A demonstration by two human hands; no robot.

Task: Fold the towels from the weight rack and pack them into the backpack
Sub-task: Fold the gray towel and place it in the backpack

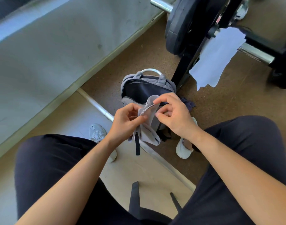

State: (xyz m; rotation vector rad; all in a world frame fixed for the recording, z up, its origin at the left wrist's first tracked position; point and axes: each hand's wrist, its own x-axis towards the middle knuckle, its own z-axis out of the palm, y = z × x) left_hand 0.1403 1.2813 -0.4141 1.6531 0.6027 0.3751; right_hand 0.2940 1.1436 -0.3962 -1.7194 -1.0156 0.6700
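- Towel [147, 125], grey, hangs between both hands, over the open backpack [147, 90] just beyond them.
- Left hand [127, 122] pinches its hemmed upper edge; right hand [173, 114] pinches the same edge at the far end.
- Its long axis runs downward from the fingers, loosely bunched, fold not finished.
- White towel [217, 57] hangs on the rack bar [256, 53], well beyond the right hand: untouched.
- Dark cloth [188, 103] lies beside the backpack; nothing visibly packed.
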